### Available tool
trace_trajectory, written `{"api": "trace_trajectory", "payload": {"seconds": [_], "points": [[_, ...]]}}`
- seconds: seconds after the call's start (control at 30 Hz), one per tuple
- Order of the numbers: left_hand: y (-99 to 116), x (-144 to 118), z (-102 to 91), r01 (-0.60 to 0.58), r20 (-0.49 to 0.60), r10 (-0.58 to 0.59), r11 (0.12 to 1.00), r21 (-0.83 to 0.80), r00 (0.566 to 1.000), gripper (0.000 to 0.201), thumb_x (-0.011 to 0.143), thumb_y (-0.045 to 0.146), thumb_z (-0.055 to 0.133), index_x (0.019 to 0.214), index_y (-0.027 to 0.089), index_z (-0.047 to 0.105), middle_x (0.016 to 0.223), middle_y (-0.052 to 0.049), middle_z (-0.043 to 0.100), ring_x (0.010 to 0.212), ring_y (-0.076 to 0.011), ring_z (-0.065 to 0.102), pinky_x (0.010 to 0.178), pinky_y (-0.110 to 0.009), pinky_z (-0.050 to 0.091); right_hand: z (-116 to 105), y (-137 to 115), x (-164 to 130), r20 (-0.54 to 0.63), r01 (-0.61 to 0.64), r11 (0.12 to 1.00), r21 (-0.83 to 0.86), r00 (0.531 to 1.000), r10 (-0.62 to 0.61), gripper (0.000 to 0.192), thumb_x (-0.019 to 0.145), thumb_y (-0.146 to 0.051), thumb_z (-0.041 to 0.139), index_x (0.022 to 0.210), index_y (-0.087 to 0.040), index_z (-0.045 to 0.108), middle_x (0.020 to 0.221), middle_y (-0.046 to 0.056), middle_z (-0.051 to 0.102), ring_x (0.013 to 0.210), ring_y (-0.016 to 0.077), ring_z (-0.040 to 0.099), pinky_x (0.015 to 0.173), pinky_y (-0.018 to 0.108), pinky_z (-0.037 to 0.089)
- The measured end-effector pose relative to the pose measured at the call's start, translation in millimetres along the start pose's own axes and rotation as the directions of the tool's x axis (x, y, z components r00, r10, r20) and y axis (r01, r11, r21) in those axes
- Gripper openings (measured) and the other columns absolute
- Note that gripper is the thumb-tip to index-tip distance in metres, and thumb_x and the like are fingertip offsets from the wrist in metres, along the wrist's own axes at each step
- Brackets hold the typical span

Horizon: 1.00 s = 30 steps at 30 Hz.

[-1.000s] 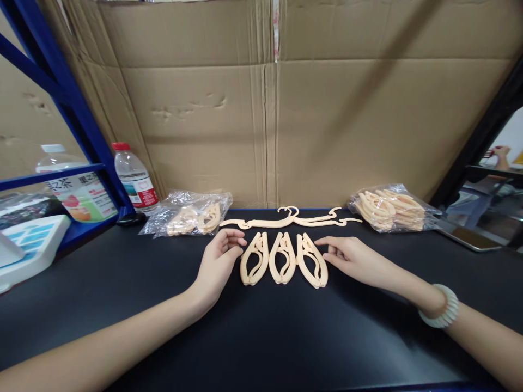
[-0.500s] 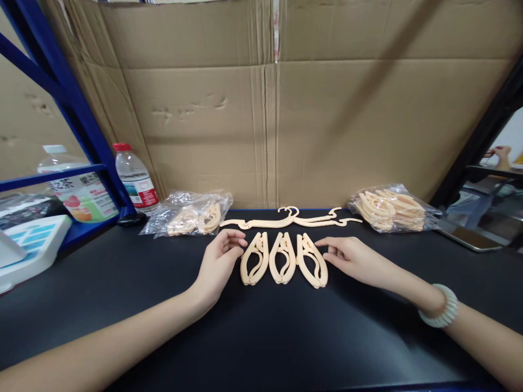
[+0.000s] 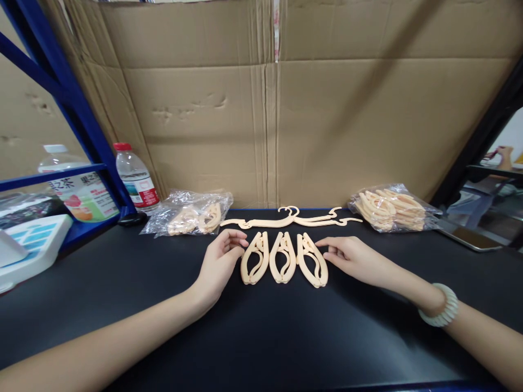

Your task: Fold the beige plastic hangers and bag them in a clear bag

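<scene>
Here the left hand (image 3: 219,260) rests on the black table (image 3: 261,332), fingers loosely curled and holding nothing, its fingertips just beside the leftmost of three folded hangers (image 3: 283,265) lying in a row. The right hand (image 3: 352,257) lies flat and open on the other side, fingertips touching the rightmost one. Just beyond the fingertips lie two unfolded hangers (image 3: 291,219), end to end. Farther out past the left hand sits a plastic bag (image 3: 188,213) of hangers; past the right hand, a second bag (image 3: 392,209).
</scene>
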<state>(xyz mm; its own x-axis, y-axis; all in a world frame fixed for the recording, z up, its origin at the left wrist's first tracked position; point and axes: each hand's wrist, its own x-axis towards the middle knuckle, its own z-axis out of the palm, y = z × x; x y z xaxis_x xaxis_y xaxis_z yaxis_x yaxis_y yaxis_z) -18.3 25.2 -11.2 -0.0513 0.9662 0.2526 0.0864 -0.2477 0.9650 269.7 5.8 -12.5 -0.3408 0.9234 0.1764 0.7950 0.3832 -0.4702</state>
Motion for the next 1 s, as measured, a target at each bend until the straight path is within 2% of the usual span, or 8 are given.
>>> {"api": "trace_trajectory", "payload": {"seconds": [0.57,1.0], "points": [[2.7,-1.4,1.4,0.014,0.017,-0.014,1.0,-0.014,1.0,0.02,0.059,0.018,0.061,0.079,0.016,0.061,0.074,-0.001,0.063,0.075,-0.0167,0.059,0.068,-0.027,0.044,-0.1,0.8,1.0,0.007,0.004,1.0,0.002,1.0,-0.004,0.035,0.087,-0.02,0.047,0.119,-0.015,0.061,0.062,-0.002,0.058,0.053,0.0126,0.049,0.052,0.023,0.034],[0.2,-0.4,0.5,-0.001,0.008,0.001,1.0,-0.003,1.0,0.019,0.058,0.017,0.06,0.077,0.018,0.062,0.073,-0.002,0.063,0.076,-0.019,0.06,0.069,-0.029,0.047,0.7,3.2,0.9,-0.001,-0.001,1.0,-0.007,1.0,0.001,0.034,0.087,-0.021,0.048,0.118,-0.016,0.062,0.063,-0.001,0.059,0.054,0.0129,0.048,0.052,0.024,0.034]]}}
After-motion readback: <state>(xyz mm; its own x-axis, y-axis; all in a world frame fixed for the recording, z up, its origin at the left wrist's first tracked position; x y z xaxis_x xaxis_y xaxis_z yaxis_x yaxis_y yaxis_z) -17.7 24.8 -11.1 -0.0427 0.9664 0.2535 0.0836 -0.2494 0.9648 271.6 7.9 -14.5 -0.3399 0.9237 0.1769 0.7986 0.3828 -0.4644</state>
